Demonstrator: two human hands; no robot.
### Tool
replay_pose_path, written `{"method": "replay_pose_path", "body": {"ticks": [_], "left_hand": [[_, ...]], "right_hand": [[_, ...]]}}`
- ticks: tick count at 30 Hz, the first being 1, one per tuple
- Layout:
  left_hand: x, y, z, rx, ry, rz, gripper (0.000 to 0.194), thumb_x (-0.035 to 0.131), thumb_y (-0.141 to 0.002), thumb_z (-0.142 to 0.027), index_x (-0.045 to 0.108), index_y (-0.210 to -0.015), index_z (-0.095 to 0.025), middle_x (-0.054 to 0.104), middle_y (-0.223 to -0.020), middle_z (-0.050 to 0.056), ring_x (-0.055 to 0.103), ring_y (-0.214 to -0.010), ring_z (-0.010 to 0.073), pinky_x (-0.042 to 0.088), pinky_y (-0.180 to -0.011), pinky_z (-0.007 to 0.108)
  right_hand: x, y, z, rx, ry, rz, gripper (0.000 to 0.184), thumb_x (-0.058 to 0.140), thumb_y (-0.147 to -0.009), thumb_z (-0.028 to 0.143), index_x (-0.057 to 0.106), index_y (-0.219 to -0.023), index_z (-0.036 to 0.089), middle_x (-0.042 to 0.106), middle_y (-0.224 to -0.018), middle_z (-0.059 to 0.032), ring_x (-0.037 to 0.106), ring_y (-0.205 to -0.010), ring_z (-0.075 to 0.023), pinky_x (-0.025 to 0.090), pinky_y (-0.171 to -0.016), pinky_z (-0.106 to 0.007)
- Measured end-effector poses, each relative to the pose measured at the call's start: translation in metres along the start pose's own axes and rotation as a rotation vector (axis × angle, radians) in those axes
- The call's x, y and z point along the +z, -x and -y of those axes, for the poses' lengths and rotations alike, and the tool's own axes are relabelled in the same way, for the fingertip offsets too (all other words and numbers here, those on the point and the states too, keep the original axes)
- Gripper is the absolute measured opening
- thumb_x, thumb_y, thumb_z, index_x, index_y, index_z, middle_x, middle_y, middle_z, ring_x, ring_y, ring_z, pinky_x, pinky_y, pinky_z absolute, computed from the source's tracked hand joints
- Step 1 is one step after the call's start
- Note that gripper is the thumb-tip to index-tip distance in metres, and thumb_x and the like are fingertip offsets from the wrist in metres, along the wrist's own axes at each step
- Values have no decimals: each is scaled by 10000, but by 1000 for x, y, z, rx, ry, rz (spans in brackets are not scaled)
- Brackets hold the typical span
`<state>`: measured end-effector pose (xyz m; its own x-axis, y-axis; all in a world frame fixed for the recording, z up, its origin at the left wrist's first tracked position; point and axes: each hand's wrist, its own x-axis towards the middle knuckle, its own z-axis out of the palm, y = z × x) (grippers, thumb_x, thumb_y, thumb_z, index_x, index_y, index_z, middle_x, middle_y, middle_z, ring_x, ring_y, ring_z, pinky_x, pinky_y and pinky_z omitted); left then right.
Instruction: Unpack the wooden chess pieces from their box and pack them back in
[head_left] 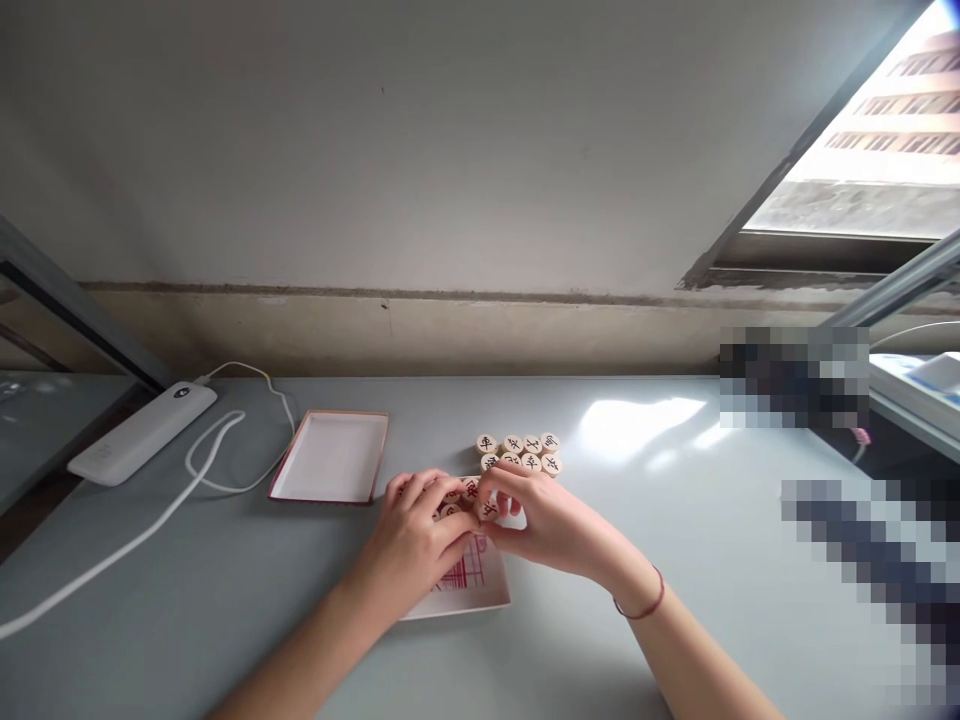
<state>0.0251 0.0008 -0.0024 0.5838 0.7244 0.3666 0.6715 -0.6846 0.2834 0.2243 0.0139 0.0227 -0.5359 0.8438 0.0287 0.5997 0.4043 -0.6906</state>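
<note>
My right hand [529, 510] pinches a round wooden xiangqi piece [487, 510] between thumb and fingers, over a shallow box [495, 580]. Cupped around other xiangqi pieces [450, 509] at the far side of that box is my left hand [420, 530]; its fingers partly hide them. The near part of the box's floor shows red printed lines. Just beyond the box, two rows of stacked pieces [532, 444] stand on the desk, marked with dark characters. My right fingers cover part of the nearer row.
A box lid [330, 458] lies inside up, left of the box. Farther left is a white power bank [142, 432] with a white cable [161, 530] looping over the grey desk [600, 640]. A wall [450, 340] borders the back; blurred-out items lie at right.
</note>
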Motion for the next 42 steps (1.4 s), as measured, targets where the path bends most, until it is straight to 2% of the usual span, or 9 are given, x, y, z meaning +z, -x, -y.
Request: {"method": "replay_pose_path", "body": {"ticks": [6,11,18,22,27,30,35,39,42], "left_hand": [[4,3,0,28,-21,-35,156,566,-881,-176,681,-922,-273,623,-1131,18,498,-1109,254,419,-904,435],[2,4,2,-33,20,1,152,607,-801,-153,650,-915,-243,604,-1136,36,464,-1166,283,417,-951,451],[-1,8,19,-129,50,135,575,688,-726,-223,481,-1262,-242,491,-1315,111,440,-1234,319,421,-1001,494],[2,10,27,-150,80,196,608,647,-759,-176,433,-1323,-255,512,-1295,95,451,-1233,292,431,-1009,473],[5,10,31,-153,120,188,576,630,-801,-197,425,-1336,-253,550,-1240,77,479,-1183,273,445,-991,458],[7,11,31,-154,129,166,555,614,-823,-211,426,-1342,-264,558,-1217,70,501,-1135,265,457,-967,452],[11,12,30,-165,124,127,578,622,-797,-210,443,-1342,-281,548,-1200,64,502,-1112,265,459,-962,447],[9,11,28,-193,127,155,565,627,-792,-228,463,-1332,-249,538,-1211,82,486,-1119,274,452,-969,460],[7,10,27,-220,127,197,575,630,-778,-212,465,-1329,-216,527,-1228,100,461,-1147,288,426,-995,480]], "right_hand": [[0,0,0,-4,22,5,109,583,-800,137,561,-854,229,577,-869,9,566,-739,-113,494,-653,-242],[2,0,2,-26,55,21,124,561,-787,102,549,-830,218,563,-853,8,542,-708,-108,465,-637,-234],[11,-2,7,-78,248,-7,102,550,-827,139,509,-752,193,529,-856,-19,484,-687,-122,400,-571,-241],[16,-3,6,-101,319,-29,138,551,-815,114,484,-719,188,495,-799,-15,460,-657,-124,359,-531,-237],[16,-4,4,-111,295,-57,129,554,-813,113,488,-738,194,505,-803,-11,462,-628,-116,366,-530,-234],[13,-6,1,-117,240,-138,75,526,-841,144,512,-792,200,543,-846,-30,503,-686,-136,419,-589,-252],[10,-12,-17,-51,329,-424,130,442,-896,175,558,-950,198,626,-979,-84,547,-874,-216,457,-755,-346],[15,-21,-23,84,368,-484,206,462,-905,266,582,-1051,182,646,-1044,-97,527,-943,-244,449,-791,-355],[17,-33,-15,200,434,-458,265,469,-887,266,585,-1109,180,646,-1060,-95,511,-965,-247,431,-760,-325]]}}
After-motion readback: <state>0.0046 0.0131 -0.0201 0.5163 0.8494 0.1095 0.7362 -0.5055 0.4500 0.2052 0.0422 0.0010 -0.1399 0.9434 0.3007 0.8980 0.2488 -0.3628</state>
